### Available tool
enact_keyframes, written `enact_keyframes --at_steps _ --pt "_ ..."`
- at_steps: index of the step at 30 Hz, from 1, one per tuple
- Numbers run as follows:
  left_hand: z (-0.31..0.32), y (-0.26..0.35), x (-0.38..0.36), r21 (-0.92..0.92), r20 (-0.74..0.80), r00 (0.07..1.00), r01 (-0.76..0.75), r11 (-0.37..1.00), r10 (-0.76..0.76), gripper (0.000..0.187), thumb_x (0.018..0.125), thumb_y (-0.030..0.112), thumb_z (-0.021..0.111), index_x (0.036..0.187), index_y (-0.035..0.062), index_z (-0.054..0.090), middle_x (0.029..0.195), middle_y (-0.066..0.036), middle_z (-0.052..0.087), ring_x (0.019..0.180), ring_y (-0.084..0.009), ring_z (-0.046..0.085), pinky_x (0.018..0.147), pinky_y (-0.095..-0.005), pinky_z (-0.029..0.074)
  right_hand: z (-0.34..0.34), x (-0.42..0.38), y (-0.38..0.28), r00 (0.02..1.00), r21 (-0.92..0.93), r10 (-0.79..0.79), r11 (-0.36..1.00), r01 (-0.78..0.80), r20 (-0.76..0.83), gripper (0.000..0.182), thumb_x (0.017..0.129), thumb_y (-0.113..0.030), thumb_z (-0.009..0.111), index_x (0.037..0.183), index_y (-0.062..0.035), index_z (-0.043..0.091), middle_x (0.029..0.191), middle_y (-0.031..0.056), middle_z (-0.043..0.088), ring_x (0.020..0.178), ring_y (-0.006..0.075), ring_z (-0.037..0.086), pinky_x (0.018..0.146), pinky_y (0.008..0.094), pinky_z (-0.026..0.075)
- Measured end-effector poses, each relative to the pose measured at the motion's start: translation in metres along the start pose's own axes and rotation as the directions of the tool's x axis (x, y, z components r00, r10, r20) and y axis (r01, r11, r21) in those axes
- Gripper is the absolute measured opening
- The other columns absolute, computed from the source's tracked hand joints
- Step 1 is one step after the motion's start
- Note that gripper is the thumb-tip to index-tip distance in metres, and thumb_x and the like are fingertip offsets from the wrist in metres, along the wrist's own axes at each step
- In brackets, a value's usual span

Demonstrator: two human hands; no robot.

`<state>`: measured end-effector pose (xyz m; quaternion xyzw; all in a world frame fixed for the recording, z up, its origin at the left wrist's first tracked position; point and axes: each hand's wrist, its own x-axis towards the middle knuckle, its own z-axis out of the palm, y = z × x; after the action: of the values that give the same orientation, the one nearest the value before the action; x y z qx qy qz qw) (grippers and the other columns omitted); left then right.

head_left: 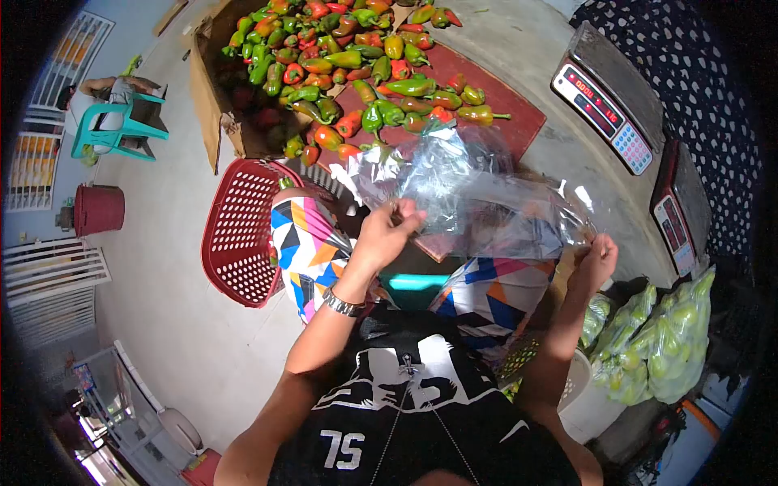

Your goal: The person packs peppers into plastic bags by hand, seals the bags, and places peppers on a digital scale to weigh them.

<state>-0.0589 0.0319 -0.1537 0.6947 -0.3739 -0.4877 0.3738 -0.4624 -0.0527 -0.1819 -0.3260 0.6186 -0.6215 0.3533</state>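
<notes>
A clear plastic bag [502, 206] is stretched out over my lap between both hands. My left hand [393, 231] pinches its near left part with thumb and fingers. At the bag's right end, my right hand [598, 255] is closed on the edge. Just beyond the bag, a pile of red and green peppers [348, 61] covers much of a dark red board [482, 69]. Some peppers at the near side lie right behind the plastic. Whether the bag has anything inside is hard to tell through the glare, though no peppers show in it.
A red perforated basket [243, 231] stands left of my knee, beside a cardboard box [207, 105]. Two digital scales [608, 113] sit at the right. Plastic bags of green produce [668, 340] rest by my right elbow. A person on a teal chair [121, 125] is far left.
</notes>
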Motion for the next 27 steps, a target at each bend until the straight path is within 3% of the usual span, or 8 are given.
enact_keyframes --at_steps 4,7,10,14,17,22,25,27 --pt "0.020 -0.022 -0.023 -0.157 0.087 0.933 0.359 0.920 -0.349 0.040 0.096 0.040 0.074 0.114 0.0053 0.064 0.099 0.001 0.062 0.084 -0.0087 0.058 0.069 -0.0250 0.051 -0.047 0.003 0.015 0.999 -0.100 0.019 0.995 -0.022 -0.028 0.010 0.103 -0.016 0.064 0.104 -0.0092 0.057 0.075 0.0017 0.062 0.047 0.0058 0.043 0.041 0.0229 0.030" --pt "0.021 -0.018 -0.029 -0.363 0.406 0.805 0.576 0.732 -0.433 0.053 0.098 0.051 0.068 0.122 0.0040 0.063 0.115 -0.008 0.070 0.094 -0.0140 0.067 0.072 -0.0279 0.055 -0.059 0.005 0.020 0.999 -0.102 0.010 0.995 -0.014 -0.037 0.010 0.104 -0.017 0.064 0.105 -0.0090 0.058 0.077 0.0033 0.064 0.046 0.0052 0.042 0.041 0.0225 0.030" --pt "0.017 -0.020 -0.020 -0.384 0.412 0.801 0.585 0.714 -0.435 0.054 0.099 0.052 0.065 0.117 0.0009 0.067 0.107 -0.011 0.074 0.089 -0.0153 0.070 0.069 -0.0269 0.056 -0.059 0.003 0.010 0.995 -0.093 0.098 0.991 -0.099 -0.018 0.010 0.104 -0.017 0.064 0.106 -0.0086 0.058 0.080 0.0051 0.066 0.046 0.0050 0.041 0.041 0.0225 0.029" --pt "0.019 0.005 -0.024 -0.216 0.399 0.866 0.409 0.887 -0.303 0.051 0.101 0.048 0.064 0.099 -0.0029 0.072 0.085 -0.011 0.075 0.068 -0.0157 0.069 0.062 -0.0263 0.056 -0.058 0.002 0.000 0.996 -0.079 0.086 0.993 -0.084 0.026 0.010 0.104 -0.017 0.063 0.106 -0.0083 0.058 0.082 0.0063 0.067 0.046 0.0057 0.042 0.041 0.0230 0.029" --pt "0.035 0.023 -0.027 -0.220 0.514 0.810 0.441 0.870 -0.280 0.053 0.101 0.049 0.063 0.104 -0.0031 0.071 0.091 -0.012 0.076 0.071 -0.0166 0.071 0.062 -0.0276 0.057 -0.064 0.001 0.004 0.997 -0.079 0.080 0.994 -0.079 0.021 0.010 0.105 -0.017 0.062 0.107 -0.0082 0.059 0.081 0.0049 0.066 0.047 0.0059 0.043 0.040 0.0233 0.029" --pt "0.045 -0.003 -0.018 -0.236 0.700 0.585 0.731 0.640 -0.410 0.070 0.098 0.063 0.058 0.118 -0.0033 0.066 0.109 -0.016 0.076 0.088 -0.0230 0.074 0.077 -0.0382 0.060 -0.073 -0.003 -0.003 0.986 -0.105 0.164 0.981 -0.166 -0.021 0.009 0.105 -0.019 0.062 0.106 -0.0096 0.060 0.079 0.0017 0.064 0.048 0.0059 0.043 0.040 0.0231 0.029" --pt "0.040 -0.020 -0.010 -0.422 0.695 0.550 0.834 0.356 -0.463 0.076 0.095 0.069 0.058 0.121 -0.0029 0.064 0.115 -0.014 0.075 0.098 -0.0226 0.073 0.087 -0.0410 0.057 -0.075 -0.004 -0.002 0.971 -0.088 0.239 0.967 -0.239 -0.002 0.009 0.105 -0.019 0.062 0.105 -0.0107 0.061 0.079 0.0006 0.064 0.047 0.0060 0.043 0.040 0.0229 0.029" --pt "0.040 -0.025 -0.009 -0.605 0.619 0.683 0.730 0.320 -0.388 0.045 0.100 0.047 0.063 0.115 0.0046 0.065 0.118 -0.011 0.075 0.102 -0.0209 0.072 0.088 -0.0399 0.057 -0.074 -0.003 0.001 0.964 -0.073 0.264 0.963 -0.260 0.043 0.008 0.105 -0.019 0.062 0.105 -0.0110 0.061 0.079 0.0004 0.064 0.049 0.0067 0.045 0.042 0.0226 0.032"
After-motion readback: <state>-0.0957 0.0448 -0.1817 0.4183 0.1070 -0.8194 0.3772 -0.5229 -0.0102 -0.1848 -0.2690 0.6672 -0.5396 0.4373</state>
